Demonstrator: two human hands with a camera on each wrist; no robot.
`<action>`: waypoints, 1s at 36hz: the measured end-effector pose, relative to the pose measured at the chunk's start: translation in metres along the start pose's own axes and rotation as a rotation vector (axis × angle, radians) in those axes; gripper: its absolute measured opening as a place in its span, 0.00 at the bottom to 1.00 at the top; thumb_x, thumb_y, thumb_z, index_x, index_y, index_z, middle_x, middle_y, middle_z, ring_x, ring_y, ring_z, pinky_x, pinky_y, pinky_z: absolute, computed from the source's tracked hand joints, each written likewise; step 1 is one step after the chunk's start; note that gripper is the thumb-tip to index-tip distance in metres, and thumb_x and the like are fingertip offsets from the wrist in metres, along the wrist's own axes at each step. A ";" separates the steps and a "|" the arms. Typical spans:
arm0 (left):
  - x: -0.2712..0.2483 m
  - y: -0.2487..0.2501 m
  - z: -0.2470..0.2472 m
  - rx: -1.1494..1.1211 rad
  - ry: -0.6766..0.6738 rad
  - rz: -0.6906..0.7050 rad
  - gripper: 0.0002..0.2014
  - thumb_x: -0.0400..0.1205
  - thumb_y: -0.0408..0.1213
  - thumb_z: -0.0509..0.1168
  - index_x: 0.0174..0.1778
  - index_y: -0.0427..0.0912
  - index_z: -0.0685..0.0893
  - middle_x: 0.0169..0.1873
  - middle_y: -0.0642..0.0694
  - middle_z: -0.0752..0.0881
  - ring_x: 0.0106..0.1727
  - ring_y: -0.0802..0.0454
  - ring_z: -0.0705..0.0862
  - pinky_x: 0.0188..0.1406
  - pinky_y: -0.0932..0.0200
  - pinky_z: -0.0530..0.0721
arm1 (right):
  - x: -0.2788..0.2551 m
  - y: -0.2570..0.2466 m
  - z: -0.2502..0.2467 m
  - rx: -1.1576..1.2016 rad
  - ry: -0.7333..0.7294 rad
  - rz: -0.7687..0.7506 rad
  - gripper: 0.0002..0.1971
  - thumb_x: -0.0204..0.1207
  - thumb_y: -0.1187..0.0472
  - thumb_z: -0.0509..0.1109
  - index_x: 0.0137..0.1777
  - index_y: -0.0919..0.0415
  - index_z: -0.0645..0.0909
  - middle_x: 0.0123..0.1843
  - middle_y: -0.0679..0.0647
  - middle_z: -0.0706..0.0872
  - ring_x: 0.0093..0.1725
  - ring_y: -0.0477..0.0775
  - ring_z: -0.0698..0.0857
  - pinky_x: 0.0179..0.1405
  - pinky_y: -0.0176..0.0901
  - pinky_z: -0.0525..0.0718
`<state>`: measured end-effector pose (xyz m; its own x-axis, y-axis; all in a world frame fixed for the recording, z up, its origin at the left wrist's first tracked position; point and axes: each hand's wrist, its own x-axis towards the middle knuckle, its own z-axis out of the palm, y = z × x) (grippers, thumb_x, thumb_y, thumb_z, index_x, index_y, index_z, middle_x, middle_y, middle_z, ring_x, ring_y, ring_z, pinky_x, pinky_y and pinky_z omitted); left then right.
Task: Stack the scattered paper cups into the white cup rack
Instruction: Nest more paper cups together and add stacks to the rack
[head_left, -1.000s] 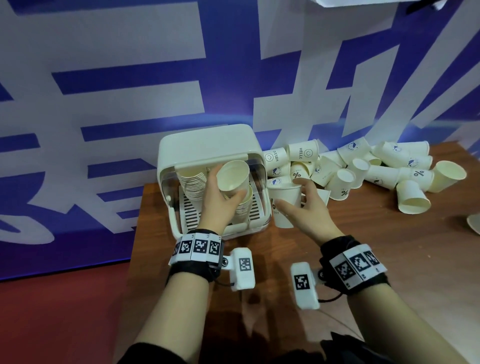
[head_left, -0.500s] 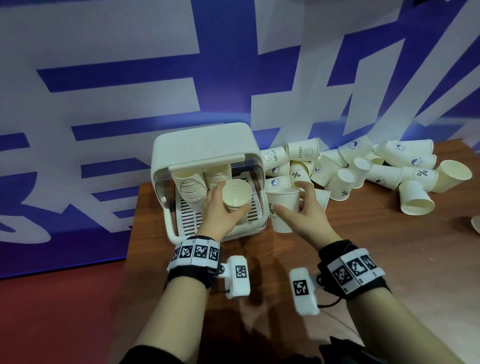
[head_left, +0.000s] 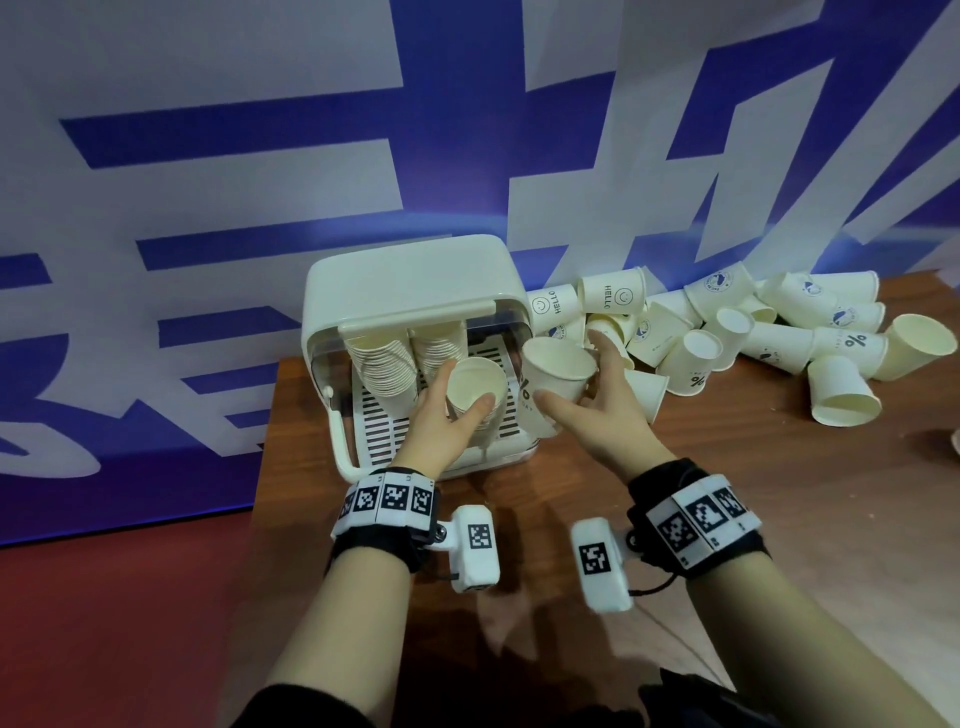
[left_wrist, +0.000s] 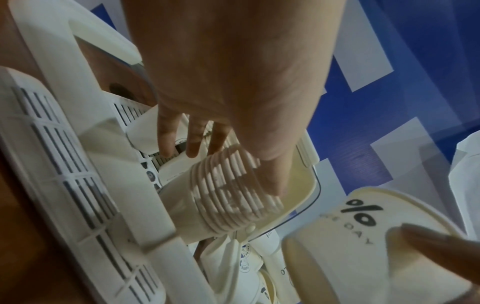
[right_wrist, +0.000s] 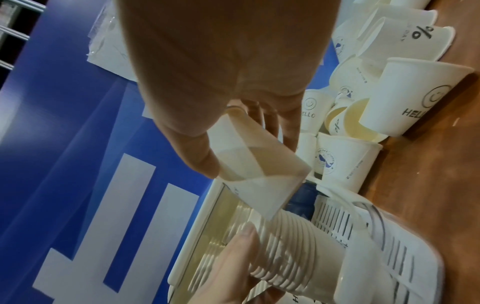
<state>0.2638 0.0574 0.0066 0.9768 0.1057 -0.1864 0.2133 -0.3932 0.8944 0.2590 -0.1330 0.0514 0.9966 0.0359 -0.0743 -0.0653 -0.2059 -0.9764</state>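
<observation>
The white cup rack (head_left: 410, 291) stands at the table's back left with its lid up. Two tilted stacks of paper cups (head_left: 387, 371) lean inside it. My left hand (head_left: 465, 389) grips the top of a third nested stack (head_left: 480, 382) in the rack; its ribbed rims (left_wrist: 228, 197) show in the left wrist view, with my fingers (left_wrist: 193, 142) curled behind. My right hand (head_left: 569, 369) holds a single "%" cup (head_left: 556, 364) in the air just right of that stack, mouth toward me. The right wrist view shows this cup (right_wrist: 254, 170) just above the stack (right_wrist: 285, 253).
Several loose paper cups (head_left: 753, 338) lie in a heap along the wall to the right of the rack. The brown table (head_left: 753, 519) ends just left of the rack. A blue and white banner (head_left: 260, 156) rises right behind everything.
My left hand lowered its cup onto the stack in the rack and stayed there. My right hand lifted the "%" cup off the table and tilted it toward the stack.
</observation>
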 end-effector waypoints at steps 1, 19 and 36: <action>0.001 0.000 0.000 0.005 -0.007 -0.003 0.36 0.80 0.52 0.68 0.82 0.56 0.58 0.78 0.48 0.66 0.77 0.49 0.66 0.78 0.46 0.66 | 0.002 -0.002 0.002 -0.002 0.006 -0.016 0.53 0.60 0.48 0.79 0.82 0.51 0.52 0.75 0.49 0.68 0.74 0.51 0.72 0.75 0.54 0.72; -0.002 0.019 -0.023 -0.183 0.197 0.093 0.19 0.88 0.44 0.54 0.72 0.42 0.75 0.67 0.49 0.80 0.66 0.58 0.76 0.55 0.74 0.70 | 0.021 -0.026 0.030 -0.155 -0.086 -0.332 0.37 0.68 0.58 0.80 0.73 0.49 0.64 0.70 0.43 0.71 0.68 0.36 0.70 0.64 0.23 0.67; -0.012 0.021 -0.024 -0.225 0.125 0.222 0.17 0.85 0.38 0.63 0.70 0.47 0.80 0.65 0.51 0.83 0.60 0.65 0.81 0.56 0.77 0.76 | 0.020 -0.011 0.052 -0.383 -0.184 -0.290 0.39 0.70 0.53 0.78 0.76 0.64 0.63 0.71 0.58 0.73 0.72 0.54 0.70 0.72 0.45 0.69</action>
<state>0.2556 0.0698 0.0375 0.9857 0.1565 0.0620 -0.0283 -0.2088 0.9776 0.2769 -0.0792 0.0500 0.9432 0.3094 0.1207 0.2703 -0.5040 -0.8203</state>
